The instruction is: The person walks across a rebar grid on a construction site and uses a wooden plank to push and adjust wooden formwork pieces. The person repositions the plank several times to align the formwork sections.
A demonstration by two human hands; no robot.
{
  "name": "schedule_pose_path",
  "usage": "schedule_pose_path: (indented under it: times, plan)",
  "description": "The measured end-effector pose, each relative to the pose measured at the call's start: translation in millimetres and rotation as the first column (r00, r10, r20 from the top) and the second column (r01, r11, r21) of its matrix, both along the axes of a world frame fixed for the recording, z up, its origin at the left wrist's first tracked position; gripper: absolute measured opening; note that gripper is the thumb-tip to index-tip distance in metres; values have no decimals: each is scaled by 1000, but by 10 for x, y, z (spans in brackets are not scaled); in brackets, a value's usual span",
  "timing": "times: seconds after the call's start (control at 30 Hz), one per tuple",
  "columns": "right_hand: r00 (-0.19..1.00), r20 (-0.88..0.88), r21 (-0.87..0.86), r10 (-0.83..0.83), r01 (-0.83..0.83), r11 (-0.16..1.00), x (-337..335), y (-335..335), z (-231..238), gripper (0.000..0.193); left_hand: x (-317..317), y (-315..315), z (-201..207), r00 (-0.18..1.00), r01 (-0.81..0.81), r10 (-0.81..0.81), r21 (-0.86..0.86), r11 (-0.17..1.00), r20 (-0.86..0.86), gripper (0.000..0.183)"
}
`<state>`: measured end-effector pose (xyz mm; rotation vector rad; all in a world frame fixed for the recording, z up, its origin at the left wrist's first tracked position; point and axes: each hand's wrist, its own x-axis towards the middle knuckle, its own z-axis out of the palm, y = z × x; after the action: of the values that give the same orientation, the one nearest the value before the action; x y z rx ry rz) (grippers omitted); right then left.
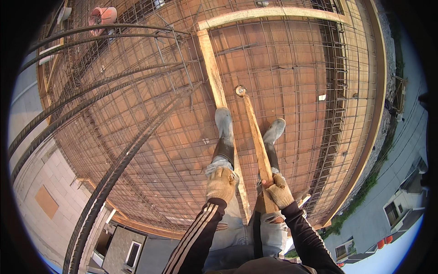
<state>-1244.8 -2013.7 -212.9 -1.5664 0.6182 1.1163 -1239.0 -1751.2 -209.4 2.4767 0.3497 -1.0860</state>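
My right hand (279,192), in a tan work glove, is closed around a long wooden stick (256,132) near its thicker end. The stick points away from me between my boots, and a small round piece (240,90) sits at its far tip. In a matching glove, my left hand (221,185) lies over my left leg, its fingers bent down over it and partly hidden. It seems to hold nothing. A wooden board (212,68) runs under my left boot (223,121); my right boot (274,130) stands on the rebar mesh (283,86).
Thick ribbed steel bars (105,182) arch up at my left. Another board (273,13) crosses the far side. An orange pipe (102,18) stands at the far left. A plywood edge (374,114) bounds the mesh on the right. A block wall (50,182) lies lower left.
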Motion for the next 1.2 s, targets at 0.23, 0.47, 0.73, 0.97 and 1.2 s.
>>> schedule_pose_path:
  times: [0.23,0.47,0.73,0.97,1.2]
  plan:
    - [956,-125,164,-265,283,945,803,152,110,30,19,-35,27,1000,-11,11,13,1000,7,38]
    - [980,-7,11,-200,200,980,1645,696,-509,37,-4,-12,29,1000,-18,18,-19,1000,-9,38]
    - [909,-38,220,-415,413,884,2397,1201,-1173,38,8,-20,57,998,-33,32,-20,999,-56,38]
    - [896,-137,219,-422,443,870,2666,1306,-1205,42,-51,17,-5,999,-26,25,-15,1000,-42,35]
    - [917,-133,191,-377,397,898,2224,1043,-572,37,-25,17,-5,998,18,-17,-26,999,60,36]
